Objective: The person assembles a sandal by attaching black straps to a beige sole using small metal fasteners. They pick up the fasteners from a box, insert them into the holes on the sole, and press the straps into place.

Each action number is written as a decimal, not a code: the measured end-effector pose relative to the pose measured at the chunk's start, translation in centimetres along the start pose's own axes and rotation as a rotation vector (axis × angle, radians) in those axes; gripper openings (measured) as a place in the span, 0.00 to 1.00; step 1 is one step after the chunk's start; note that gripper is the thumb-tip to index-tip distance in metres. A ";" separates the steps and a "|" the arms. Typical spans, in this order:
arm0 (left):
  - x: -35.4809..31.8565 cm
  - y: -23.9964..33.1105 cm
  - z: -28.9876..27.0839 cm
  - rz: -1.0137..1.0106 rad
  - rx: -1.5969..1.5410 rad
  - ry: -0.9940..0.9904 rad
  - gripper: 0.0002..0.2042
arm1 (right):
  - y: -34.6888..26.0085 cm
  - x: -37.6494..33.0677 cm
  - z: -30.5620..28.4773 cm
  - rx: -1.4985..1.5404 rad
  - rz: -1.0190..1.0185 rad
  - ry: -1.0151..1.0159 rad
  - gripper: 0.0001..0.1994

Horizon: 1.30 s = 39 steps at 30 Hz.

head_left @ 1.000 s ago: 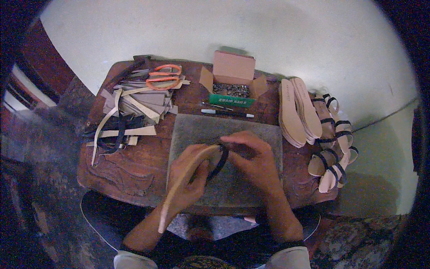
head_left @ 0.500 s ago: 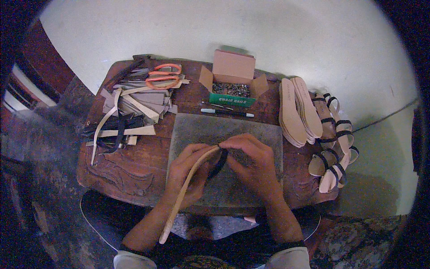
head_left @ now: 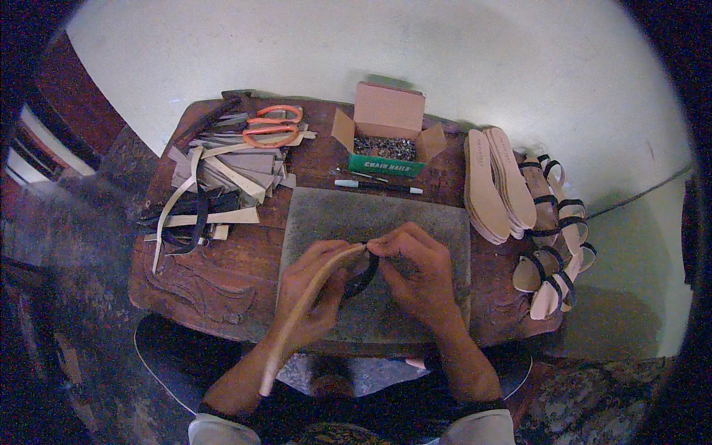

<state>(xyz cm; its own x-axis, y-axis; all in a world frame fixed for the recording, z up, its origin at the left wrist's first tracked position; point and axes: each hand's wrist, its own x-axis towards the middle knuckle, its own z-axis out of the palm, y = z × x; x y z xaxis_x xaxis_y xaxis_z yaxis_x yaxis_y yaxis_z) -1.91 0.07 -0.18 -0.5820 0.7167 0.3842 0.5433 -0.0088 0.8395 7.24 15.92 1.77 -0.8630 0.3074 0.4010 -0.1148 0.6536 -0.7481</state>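
Over the middle of the table, my left hand (head_left: 298,273) is wrapped round a thin tan sandal sole (head_left: 289,330), which is turned on edge with its near end pointing back between my forearms. A black strap (head_left: 363,283) curves out from the sole's far end. Thumb and fingers of my right hand (head_left: 417,268) are pinched together at that end, on the black strap where it meets the sole's edge. The fingertips of both hands almost meet there. Most of the strap is hidden behind my left fingers.
Beneath my hands lies a grey board (head_left: 319,215) on the carved wooden table (head_left: 215,293). Beyond it are a marker (head_left: 378,187) and an open green box of small nails (head_left: 386,167). Orange-handled scissors (head_left: 271,137) rest on strip scraps (head_left: 237,174). Stacked soles (head_left: 489,185) and strapped sandals (head_left: 567,222) stand right.
The sole has tilted slightly, so more of its flat face shows, and its near end has shifted a little up and left. Both hands keep their hold.
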 end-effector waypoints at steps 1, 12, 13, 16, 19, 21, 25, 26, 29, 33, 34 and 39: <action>-0.1 -0.1 0.1 -0.011 -0.009 0.001 0.12 | 0.0 0.0 0.0 0.002 0.012 0.000 0.12; 0.2 0.2 -0.1 -0.033 -0.157 -0.025 0.14 | 0.0 0.3 0.0 -0.061 -0.031 -0.008 0.19; -0.6 -0.4 0.6 -0.103 -0.185 -0.011 0.14 | 0.0 0.3 0.1 -0.063 -0.037 -0.009 0.19; 0.4 1.5 -0.5 -0.116 -0.098 -0.069 0.14 | -0.2 0.0 -0.2 -0.078 -0.007 -0.018 0.19; 0.5 1.2 -0.7 -0.039 -0.075 -0.076 0.14 | 0.2 0.1 -0.5 -0.078 -0.041 -0.077 0.17; 0.6 1.2 -0.7 -0.045 -0.090 -0.091 0.14 | 0.4 0.1 -0.6 -0.052 -0.050 -0.060 0.17; 0.4 0.8 -0.3 -0.073 -0.127 -0.094 0.14 | 1.0 0.4 -0.7 0.010 -0.073 -0.051 0.18; 0.0 0.0 0.1 -0.057 -0.150 -0.068 0.14 | 1.0 0.5 -0.6 0.017 -0.063 -0.048 0.17; -1.0 -1.1 1.0 -0.112 -0.169 0.019 0.14 | 1.0 0.6 -0.7 0.055 -0.019 -0.040 0.14; -0.8 0.0 0.9 -0.258 -0.346 0.008 0.14 | 1.5 0.6 -0.9 0.115 0.006 -0.047 0.13; -1.0 0.1 0.9 -0.305 -0.332 -0.001 0.14 | 1.6 0.6 -0.9 0.119 -0.003 -0.046 0.12; -0.7 -0.6 0.8 -0.115 -0.195 0.028 0.13 | 2.1 0.6 -0.7 0.165 -0.051 -0.048 0.13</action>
<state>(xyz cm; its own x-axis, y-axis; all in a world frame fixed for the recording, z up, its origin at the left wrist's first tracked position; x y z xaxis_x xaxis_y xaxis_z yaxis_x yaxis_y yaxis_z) -1.35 0.10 -1.26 -0.6510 0.7015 0.2899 0.3467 -0.0650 0.9357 6.81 17.92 0.82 -0.8759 0.2408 0.4181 -0.2348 0.5443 -0.8053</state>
